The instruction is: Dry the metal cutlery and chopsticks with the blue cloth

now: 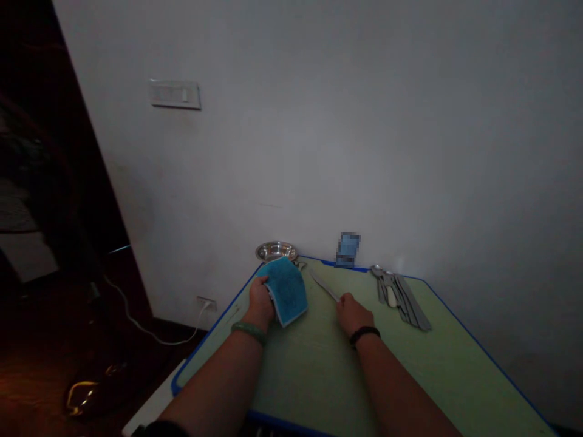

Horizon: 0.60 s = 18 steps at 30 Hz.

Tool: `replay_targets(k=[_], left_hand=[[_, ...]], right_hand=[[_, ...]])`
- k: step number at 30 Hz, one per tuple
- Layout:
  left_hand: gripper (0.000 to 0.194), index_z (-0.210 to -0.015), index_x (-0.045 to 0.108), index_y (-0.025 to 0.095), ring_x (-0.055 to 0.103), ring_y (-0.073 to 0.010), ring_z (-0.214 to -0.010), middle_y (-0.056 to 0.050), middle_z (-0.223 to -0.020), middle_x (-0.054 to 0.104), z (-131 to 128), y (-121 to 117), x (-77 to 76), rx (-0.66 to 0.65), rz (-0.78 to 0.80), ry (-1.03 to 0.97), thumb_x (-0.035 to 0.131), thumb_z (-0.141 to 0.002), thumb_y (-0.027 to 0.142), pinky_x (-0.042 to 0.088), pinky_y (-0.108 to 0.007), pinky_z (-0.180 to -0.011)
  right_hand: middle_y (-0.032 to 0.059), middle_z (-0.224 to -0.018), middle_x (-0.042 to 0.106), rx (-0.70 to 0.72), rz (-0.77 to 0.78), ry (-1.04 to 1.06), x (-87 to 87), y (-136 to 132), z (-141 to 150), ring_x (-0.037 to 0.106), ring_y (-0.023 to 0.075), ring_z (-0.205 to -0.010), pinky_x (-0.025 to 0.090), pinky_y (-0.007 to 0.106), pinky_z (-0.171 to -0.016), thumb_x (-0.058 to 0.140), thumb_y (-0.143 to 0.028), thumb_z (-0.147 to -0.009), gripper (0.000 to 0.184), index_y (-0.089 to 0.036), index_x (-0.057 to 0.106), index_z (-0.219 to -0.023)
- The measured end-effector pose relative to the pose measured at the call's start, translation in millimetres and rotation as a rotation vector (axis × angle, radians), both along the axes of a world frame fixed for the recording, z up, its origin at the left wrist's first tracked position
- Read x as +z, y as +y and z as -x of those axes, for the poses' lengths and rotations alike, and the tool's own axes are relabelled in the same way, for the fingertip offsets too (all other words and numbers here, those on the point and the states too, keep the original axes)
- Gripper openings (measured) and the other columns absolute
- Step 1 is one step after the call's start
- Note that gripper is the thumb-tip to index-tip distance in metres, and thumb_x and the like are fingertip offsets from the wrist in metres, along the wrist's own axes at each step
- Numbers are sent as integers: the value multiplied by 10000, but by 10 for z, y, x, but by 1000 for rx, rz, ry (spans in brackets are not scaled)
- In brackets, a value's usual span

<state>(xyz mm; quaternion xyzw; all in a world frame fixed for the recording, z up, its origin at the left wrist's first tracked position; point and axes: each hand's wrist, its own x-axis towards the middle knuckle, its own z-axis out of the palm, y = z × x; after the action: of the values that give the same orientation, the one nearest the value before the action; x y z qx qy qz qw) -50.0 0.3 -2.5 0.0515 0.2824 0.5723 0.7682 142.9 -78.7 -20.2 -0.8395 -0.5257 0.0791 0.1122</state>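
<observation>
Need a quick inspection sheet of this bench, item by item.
Surface: green board with a blue edge.
Job's things: blue cloth; table knife.
Clutter: steel bowl past the far edge; blurred blue object; spoons and flat cutlery piled on the board's far right.
Grips: left hand holds the cloth; right hand is at the knife's near end, grip unclear.
Cables: white cable on the floor, running up to a wall socket.
Surroundings: pale wall with a switch plate; dark floor.
</observation>
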Motion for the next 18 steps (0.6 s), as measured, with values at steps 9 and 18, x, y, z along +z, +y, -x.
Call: replay_targets(k=[9,18], left_hand=[[173,-630,596,150,551,-185,-363,4,-346,513,1,-17,15,21,-1,144,446,-691,212,527,-383,-636],[229,-785,634,130,626,-222,-495,-34,-482,619,-11,3,-14,18,18,139,455,-684,233,521,-409,-676]], right_hand=[[86,-998,647,36,-15,-43,-34,0,-20,593,238,-933,401,365,-744,291,-371,-848,333,-212,549,-988],[78,-984,637,66,-168,131,-44,39,-10,582,180,-917,385,275,-735,297,-365,-875,308,-192,508,-1016]])
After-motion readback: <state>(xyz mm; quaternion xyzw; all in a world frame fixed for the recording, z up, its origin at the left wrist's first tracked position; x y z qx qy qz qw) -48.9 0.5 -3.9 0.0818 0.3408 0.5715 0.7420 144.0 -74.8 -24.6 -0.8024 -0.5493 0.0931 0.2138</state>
